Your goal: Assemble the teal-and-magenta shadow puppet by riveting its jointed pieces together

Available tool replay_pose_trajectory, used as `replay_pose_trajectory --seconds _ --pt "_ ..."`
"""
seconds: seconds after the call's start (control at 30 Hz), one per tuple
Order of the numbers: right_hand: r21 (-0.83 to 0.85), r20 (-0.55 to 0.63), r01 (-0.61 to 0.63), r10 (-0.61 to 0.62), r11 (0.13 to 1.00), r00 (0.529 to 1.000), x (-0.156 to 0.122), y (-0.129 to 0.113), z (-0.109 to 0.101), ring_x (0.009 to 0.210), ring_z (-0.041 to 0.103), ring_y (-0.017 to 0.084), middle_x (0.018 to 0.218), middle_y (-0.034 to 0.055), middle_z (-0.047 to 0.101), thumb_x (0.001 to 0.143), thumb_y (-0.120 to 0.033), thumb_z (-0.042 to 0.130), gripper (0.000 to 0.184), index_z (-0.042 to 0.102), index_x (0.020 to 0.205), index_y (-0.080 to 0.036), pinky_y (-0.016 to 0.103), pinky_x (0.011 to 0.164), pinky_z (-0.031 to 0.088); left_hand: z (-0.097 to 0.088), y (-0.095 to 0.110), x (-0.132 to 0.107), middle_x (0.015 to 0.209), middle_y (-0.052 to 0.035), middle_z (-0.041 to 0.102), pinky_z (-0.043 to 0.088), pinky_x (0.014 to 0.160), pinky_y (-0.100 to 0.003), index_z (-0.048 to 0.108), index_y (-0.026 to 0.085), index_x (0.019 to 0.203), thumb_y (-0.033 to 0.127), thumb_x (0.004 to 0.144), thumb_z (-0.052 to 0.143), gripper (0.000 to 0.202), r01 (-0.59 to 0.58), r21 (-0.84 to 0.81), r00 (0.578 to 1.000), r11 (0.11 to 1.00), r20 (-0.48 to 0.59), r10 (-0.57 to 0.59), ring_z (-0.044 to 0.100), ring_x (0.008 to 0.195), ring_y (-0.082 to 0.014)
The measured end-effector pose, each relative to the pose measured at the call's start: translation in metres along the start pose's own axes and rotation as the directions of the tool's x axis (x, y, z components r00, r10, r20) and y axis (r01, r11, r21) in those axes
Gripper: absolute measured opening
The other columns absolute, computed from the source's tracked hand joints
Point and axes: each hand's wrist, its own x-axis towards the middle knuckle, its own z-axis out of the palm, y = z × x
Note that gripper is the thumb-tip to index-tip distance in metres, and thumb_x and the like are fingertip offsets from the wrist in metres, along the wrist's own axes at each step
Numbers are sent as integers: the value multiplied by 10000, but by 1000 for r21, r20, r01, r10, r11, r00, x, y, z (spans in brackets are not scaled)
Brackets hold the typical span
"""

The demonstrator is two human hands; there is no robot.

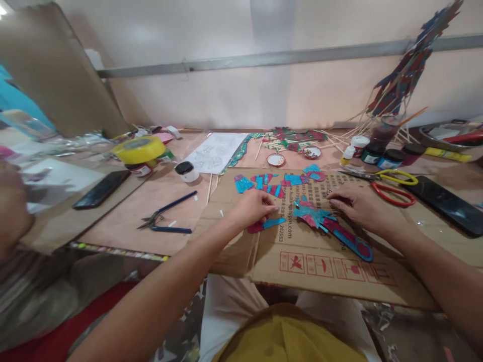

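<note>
the spiky turquoise-and-magenta piece (pixel 312 214) lies flat near the middle of the printed cardboard (pixel 266 264), which rests on the table (pixel 124 229); take that piece as the clock's centre. a long strip with a rounded end (pixel 349 242) runs from it towards 4 o'clock, touching it.

at 9 o'clock is the left hand (pixel 259 203), its grip drawn in, with thumb and fingers close; whether anything sits between them cannot be told. a small two-coloured strip (pixel 274 223) lies just under that hand. at 3 o'clock the right hand (pixel 358 203) hovers or rests beside the spiky piece, thumb and forefinger tips near each other; i cannot tell if its grip is on something tiny.

more painted pieces (pixel 298 179) lie between 10 and 12 o'clock. further off at 12 o'clock is a shallow dish of small bits (pixel 312 152), with another dish (pixel 276 160) at 11. scissors with red and yellow handles (pixel 392 202) lie at 2 o'clock, a dark phone (pixel 447 206) at 3. blue-handled pliers (pixel 174 230) sit well apart at 9 o'clock, and a lidded tub (pixel 187 172) at 10.
</note>
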Motion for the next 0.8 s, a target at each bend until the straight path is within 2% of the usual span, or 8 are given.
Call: replay_pose_trajectory --seconds 0.23,0.33,0.4,0.5,0.57,0.63,0.7,0.8 --pt "17 2 -2 2 1000 1000 1 -1 0 882 707 259 978 74 778 932 -321 524 251 766 911 -255 399 772 564 -2 -10 4 457 10 575 376 486 -229 637 187 599 232 798 653 204 7 -62 999 998 41 -5 548 432 -132" --pt "25 5 -1 1 1000 1000 1 -3 0 885 705 259 981 75 779 931 -314 522 253 767 908 -253 405 776 566 -6 -11 9 462 10 567 357 464 -235 674 198 656 251 813 629 172 5 -95 1000 995 -13 -6 535 429 -145" --pt "18 6 -5 5 1000 1000 1 -3 0 883 703 259 980 78 778 934 -312 516 261 768 911 -249 407 777 565 -11 -12 18 494 5 581 347 474 -239 687 212 657 254 794 663 145 -82 -88 991 993 -116 71 514 450 -147" --pt "1 13 -11 11 1000 1000 1 -5 -1 882 700 255 985 75 778 940 -306 510 265 769 929 -247 402 781 561 -16 -18 38 697 -25 691 411 603 -252 725 235 715 186 702 754 59 -289 -6 936 957 -210 282 587 628 -177" --pt "-11 26 -5 5 1000 1000 1 -8 -2 887 699 251 997 74 778 945 -303 507 268 767 921 -246 395 785 556 -18 -20 51 879 -50 731 443 713 -281 746 246 828 172 673 784 175 -350 126 917 928 -156 367 633 783 -220" --pt "-20 41 3 -2 1000 999 2 -10 -4 891 696 248 1003 77 778 951 -303 498 278 765 905 -239 388 789 549 -19 -21 60 933 -62 721 446 768 -299 737 243 860 166 666 792 215 -380 232 911 895 -74 406 641 861 -248" --pt "-26 56 2 -1 1000 998 2 -12 -6 883 692 243 999 78 777 960 -313 489 292 763 897 -235 379 785 543 -20 -18 66 905 -56 708 439 758 -298 717 235 826 143 656 784 205 -397 289 909 871 -7 416 636 854 -249" --pt "-22 59 -5 7 1000 998 3 -13 -5 855 684 232 987 84 776 967 -328 477 310 762 900 -226 366 770 538 -23 -11 70 762 -12 671 407 653 -270 676 231 753 94 611 761 215 -353 285 934 891 51 354 604 709 -206"
